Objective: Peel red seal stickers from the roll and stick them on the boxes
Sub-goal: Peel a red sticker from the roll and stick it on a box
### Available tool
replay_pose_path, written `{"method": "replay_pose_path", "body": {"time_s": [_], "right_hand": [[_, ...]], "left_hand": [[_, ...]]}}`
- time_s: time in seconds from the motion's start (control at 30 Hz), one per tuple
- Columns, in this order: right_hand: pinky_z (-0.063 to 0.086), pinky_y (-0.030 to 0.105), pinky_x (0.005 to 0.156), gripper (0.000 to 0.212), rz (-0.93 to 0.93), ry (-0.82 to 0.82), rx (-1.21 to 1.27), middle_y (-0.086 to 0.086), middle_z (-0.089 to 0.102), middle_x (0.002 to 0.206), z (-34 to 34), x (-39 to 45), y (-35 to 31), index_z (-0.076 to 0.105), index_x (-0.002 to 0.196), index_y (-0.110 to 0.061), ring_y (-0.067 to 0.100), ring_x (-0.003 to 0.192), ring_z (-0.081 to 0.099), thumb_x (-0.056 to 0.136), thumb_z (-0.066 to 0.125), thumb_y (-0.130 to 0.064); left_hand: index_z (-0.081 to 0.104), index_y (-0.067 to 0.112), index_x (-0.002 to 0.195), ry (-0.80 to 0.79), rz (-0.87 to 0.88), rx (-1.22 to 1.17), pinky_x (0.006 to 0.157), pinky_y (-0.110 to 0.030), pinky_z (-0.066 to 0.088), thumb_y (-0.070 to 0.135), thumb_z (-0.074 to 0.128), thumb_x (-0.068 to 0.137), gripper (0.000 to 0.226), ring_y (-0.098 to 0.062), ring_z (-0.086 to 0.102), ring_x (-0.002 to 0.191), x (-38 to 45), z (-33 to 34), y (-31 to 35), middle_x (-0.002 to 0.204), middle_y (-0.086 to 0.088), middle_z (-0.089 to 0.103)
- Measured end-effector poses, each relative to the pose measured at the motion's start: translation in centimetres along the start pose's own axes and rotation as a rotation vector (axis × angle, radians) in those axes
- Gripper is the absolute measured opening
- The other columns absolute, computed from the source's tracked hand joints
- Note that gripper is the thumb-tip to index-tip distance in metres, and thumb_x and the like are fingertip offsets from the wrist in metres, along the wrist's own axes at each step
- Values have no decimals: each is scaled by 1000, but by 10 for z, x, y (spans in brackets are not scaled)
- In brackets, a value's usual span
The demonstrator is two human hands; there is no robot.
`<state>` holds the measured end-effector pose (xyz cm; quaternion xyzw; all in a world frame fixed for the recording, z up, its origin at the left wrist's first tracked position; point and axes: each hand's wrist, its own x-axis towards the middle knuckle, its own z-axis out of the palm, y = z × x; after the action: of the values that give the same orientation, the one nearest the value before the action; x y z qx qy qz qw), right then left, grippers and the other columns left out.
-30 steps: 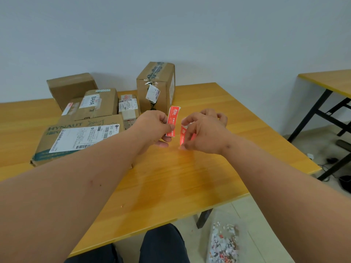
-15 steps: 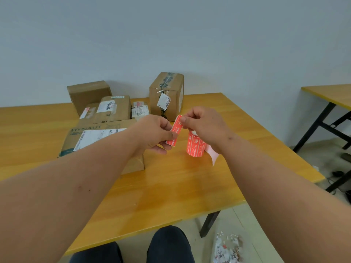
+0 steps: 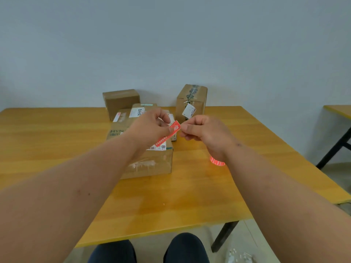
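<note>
A red seal sticker [image 3: 169,134] hangs stretched between my two hands above the table. My left hand [image 3: 150,128] pinches its middle and lower part, and my right hand [image 3: 201,130] pinches its upper end. The red sticker roll [image 3: 217,161] stands on the table, mostly hidden under my right wrist. Directly below the sticker lies a large flat cardboard box [image 3: 152,164] with a white label. Behind it lie smaller boxes [image 3: 139,111], and a tall upright box [image 3: 191,101] stands at the back.
The wooden table [image 3: 180,202] runs to a plain wall. A brown box [image 3: 121,100] sits at the back left. A second table [image 3: 340,111] stands at the right. My knees show below the table's front edge, and small white scraps [image 3: 239,256] lie on the floor.
My right hand has let go of the roll, which now stands on the table under my wrist. Both hands have risen and hold the sticker over the large box.
</note>
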<state>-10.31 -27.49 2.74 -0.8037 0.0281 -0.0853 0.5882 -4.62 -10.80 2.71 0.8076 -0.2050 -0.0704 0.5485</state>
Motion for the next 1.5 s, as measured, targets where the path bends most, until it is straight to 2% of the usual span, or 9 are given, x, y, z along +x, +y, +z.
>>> {"method": "replay_pose_path", "body": {"time_s": [0.17, 0.47, 0.73, 0.87, 0.97, 1.13, 1.23, 1.33, 1.5], "right_hand": [[45, 11, 56, 8, -6, -23, 19, 3, 72, 77, 19, 5, -4, 70, 87, -8, 6, 64, 63, 86, 70, -16], [50, 23, 68, 9, -5, -35, 12, 6, 74, 76, 34, 14, -8, 73, 85, -5, 14, 71, 65, 84, 65, -7], [50, 23, 67, 8, -5, -41, 64, 5, 72, 74, 40, 19, -12, 71, 85, -5, 13, 68, 63, 87, 63, -5], [48, 18, 62, 8, -8, -48, 75, 5, 71, 73, 43, 20, -14, 70, 86, -6, 10, 65, 62, 89, 62, -6], [48, 18, 61, 9, -11, -42, 70, 4, 70, 71, 45, 21, -14, 70, 85, -6, 11, 64, 61, 90, 62, -6], [50, 20, 65, 10, -14, -18, -14, 0, 71, 70, 49, 21, -13, 71, 84, -8, 9, 67, 61, 89, 62, -10], [53, 25, 72, 9, -21, -11, -57, 1, 71, 73, 51, 20, -14, 71, 82, -10, 11, 70, 61, 87, 65, -15], [54, 29, 77, 11, -23, -15, -95, 2, 73, 76, 51, 19, -14, 71, 83, -10, 12, 73, 63, 88, 64, -15], [54, 33, 80, 10, -14, -13, -96, 2, 73, 74, 53, 17, -15, 70, 83, -9, 14, 73, 62, 88, 62, -12]], "left_hand": [[62, 18, 86, -30, 8, -35, 63, -35, 43, 21, 77, 83, 15, -21, 52, 69, -4, -17, -12, 74, -10, 61], [63, 17, 92, -18, -12, -56, 65, -33, 46, 20, 75, 84, 15, -17, 57, 71, -1, -32, -19, 74, -2, 69], [67, 13, 96, -16, -3, -67, 92, -44, 56, 10, 70, 87, 10, -25, 70, 91, 2, -34, -19, 90, -10, 75], [70, 15, 96, -15, 0, -53, 91, -41, 56, 14, 70, 89, 7, -26, 70, 96, 4, -36, -20, 92, -7, 75], [73, 19, 90, -12, 3, -44, 84, -33, 56, 19, 68, 90, 5, -20, 69, 87, 5, -37, -22, 86, -1, 74], [77, 16, 82, -24, -30, -38, 69, -25, 48, 27, 67, 88, 16, -13, 62, 74, 1, -38, -19, 80, -8, 72], [78, 16, 81, -23, -30, -24, 64, -12, 45, 31, 72, 85, 17, 2, 63, 75, -2, -39, -16, 82, 2, 73], [79, 20, 79, 16, -27, 35, 74, -22, 48, 33, 73, 84, 15, -8, 65, 93, 0, -40, -18, 86, 6, 75], [79, 20, 81, -6, -11, 90, 73, -23, 46, 26, 71, 85, 10, -9, 66, 90, -2, -42, -16, 84, 4, 74]]}}
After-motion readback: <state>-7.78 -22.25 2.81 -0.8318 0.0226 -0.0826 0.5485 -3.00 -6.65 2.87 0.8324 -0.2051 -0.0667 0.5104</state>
